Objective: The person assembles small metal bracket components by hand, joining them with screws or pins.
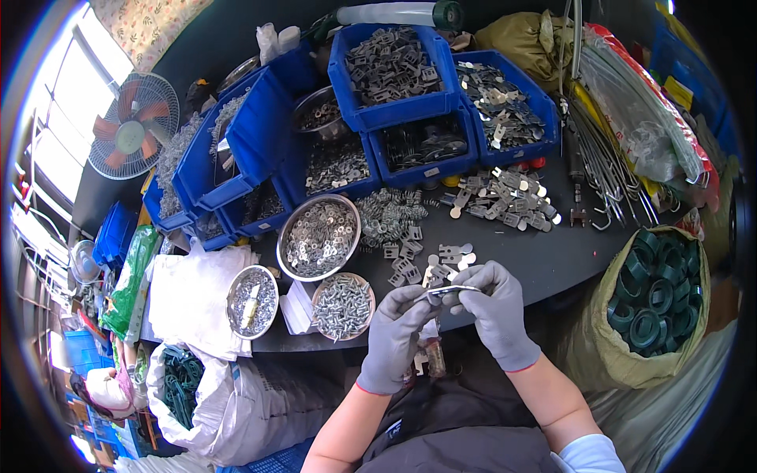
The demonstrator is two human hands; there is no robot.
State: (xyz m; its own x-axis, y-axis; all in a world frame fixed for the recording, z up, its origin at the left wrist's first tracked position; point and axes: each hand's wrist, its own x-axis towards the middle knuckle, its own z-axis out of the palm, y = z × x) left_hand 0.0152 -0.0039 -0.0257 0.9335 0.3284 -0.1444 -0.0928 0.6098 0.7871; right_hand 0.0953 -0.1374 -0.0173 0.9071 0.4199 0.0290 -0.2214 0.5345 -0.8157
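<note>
In front of my body, at the table's near edge, my left hand (394, 335) and my right hand (497, 315) both wear grey gloves. Between their fingertips they pinch a small flat metal part (451, 289), whose exact shape the fingers partly hide. Just beyond lie loose stamped metal brackets (406, 264) and a few shiny metal tabs (456, 254). A steel bowl of screws (343, 307) stands left of my left hand. Farther back are a bowl of small washers or nuts (319, 236), a heap of coil springs (386, 217) and a pile of metal clips (505, 197).
Blue bins (394, 114) of metal parts stand stacked at the back. A smaller bowl (252, 302) sits beside white sheets (193, 292). Sacks of dark green parts stand right (595, 347) and left (236, 402). Long bent rods (615, 169) lie far right; a fan (132, 130) stands far left.
</note>
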